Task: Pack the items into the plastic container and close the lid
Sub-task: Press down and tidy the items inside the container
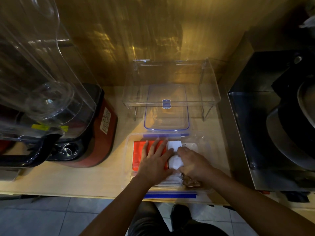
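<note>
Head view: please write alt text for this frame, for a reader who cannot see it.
Seen from above, a person's left hand lies flat on an orange packet inside an open clear plastic container on a wooden counter, while the right hand rests on a round white item beside it. The container's blue-trimmed lid sits behind, a red blender at left.

- A dim, warm yellow cast is seen throughout, with the right side sunk almost to black.
- Streaked golden reflections are carried by the glossy brown back wall (136, 40).
- The brightest patch is found on the pale wooden counter (109, 178), near its middle.
- Highlights are thrown off the clear plastic blender jar (39, 65) at the left.
- Strong wide-angle bending is shown at the edges, and the jar is softly blurred.
</note>
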`<action>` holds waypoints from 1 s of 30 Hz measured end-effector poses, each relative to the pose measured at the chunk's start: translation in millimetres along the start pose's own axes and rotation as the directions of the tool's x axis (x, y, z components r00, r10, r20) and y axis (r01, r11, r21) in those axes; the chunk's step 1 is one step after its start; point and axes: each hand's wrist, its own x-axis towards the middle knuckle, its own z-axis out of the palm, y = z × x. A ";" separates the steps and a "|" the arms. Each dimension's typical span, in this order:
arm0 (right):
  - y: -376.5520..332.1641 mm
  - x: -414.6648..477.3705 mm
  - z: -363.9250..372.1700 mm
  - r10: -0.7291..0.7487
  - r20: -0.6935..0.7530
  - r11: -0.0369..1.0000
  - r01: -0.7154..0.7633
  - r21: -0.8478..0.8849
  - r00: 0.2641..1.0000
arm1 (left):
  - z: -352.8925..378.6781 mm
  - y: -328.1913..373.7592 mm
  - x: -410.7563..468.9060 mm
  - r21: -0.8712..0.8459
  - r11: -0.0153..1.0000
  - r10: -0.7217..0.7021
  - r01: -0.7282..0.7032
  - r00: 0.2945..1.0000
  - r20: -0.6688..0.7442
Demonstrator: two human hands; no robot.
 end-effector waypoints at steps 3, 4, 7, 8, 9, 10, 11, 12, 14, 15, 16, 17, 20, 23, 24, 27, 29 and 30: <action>-1.7 -0.1 4.3 0.004 -0.053 1.000 -0.004 0.009 0.999 | 0.4 -0.3 -0.2 -0.004 1.000 -0.008 0.008 1.000 0.003; -1.8 -0.2 4.8 0.005 -0.057 1.000 -0.004 0.017 0.998 | 0.5 -0.3 -0.2 -0.002 1.000 -0.011 0.011 1.000 0.005; 0.3 -0.1 3.3 0.016 -0.077 0.998 -0.011 0.063 0.997 | 0.9 0.3 -0.2 0.020 1.000 -0.011 0.011 1.000 0.005; 1.3 -0.6 2.1 0.032 -0.083 0.995 -0.024 0.095 0.996 | 0.9 0.5 0.1 0.025 1.000 -0.011 0.011 1.000 0.003; 2.1 -1.0 0.8 0.052 -0.086 0.990 -0.040 0.139 0.995 | 0.7 0.8 0.1 0.030 1.000 -0.010 0.010 1.000 0.003; 2.6 -1.3 -0.5 0.070 -0.087 0.981 -0.053 0.185 0.994 | 0.5 1.0 0.3 0.036 0.999 -0.009 0.008 1.000 0.007; 2.7 -1.3 -1.7 0.083 -0.084 0.973 -0.063 0.221 0.993 | 0.2 1.3 0.3 0.043 0.999 -0.007 0.007 1.000 0.012; 2.5 -0.9 -2.5 0.094 -0.076 0.968 -0.073 0.239 0.993 | 0.1 1.5 0.4 0.047 0.999 -0.006 0.005 1.000 0.017; 2.3 0.8 -2.6 0.109 -0.040 0.969 -0.097 0.227 0.993 | 0.4 2.1 0.1 0.050 0.999 -0.008 0.007 1.000 0.021; 2.4 1.8 -2.2 0.111 -0.022 0.970 -0.104 0.219 0.994 | 0.4 2.4 0.0 0.049 0.999 -0.008 0.006 1.000 0.023; 2.4 2.8 -1.6 0.111 -0.011 0.969 -0.105 0.223 0.994 | 0.2 2.4 0.2 0.048 0.999 -0.006 0.005 1.000 0.026; 2.6 3.7 -1.1 0.109 -0.008 0.966 -0.104 0.236 0.994 | 0.0 2.4 0.3 0.050 0.999 -0.005 0.003 1.000 0.027; 3.0 5.1 -0.1 0.108 -0.014 0.967 -0.102 0.234 0.994 | -0.7 2.6 0.6 0.064 0.998 -0.003 0.001 1.000 0.030; 1.7 5.9 0.1 0.113 -0.005 0.978 -0.110 0.177 0.994 | -0.3 2.4 0.4 0.067 0.998 -0.002 0.000 1.000 0.026; 1.6 5.9 0.0 0.116 -0.002 0.979 -0.114 0.168 0.993 | -0.4 2.4 0.5 0.068 0.998 0.000 -0.002 1.000 0.023; 1.2 4.6 -2.6 0.121 -0.005 0.982 -0.119 0.146 0.993 | -3.5 2.8 -0.1 0.069 0.998 0.012 -0.013 1.000 0.021; 0.3 2.5 -7.1 0.110 0.002 0.987 -0.110 0.114 0.994 | -9.2 4.0 -2.9 0.020 0.999 0.029 -0.029 1.000 0.002; -0.3 1.1 -10.8 0.094 -0.002 0.991 -0.093 0.092 0.996 | -14.3 4.3 -4.5 -0.025 0.999 0.043 -0.044 0.999 -0.017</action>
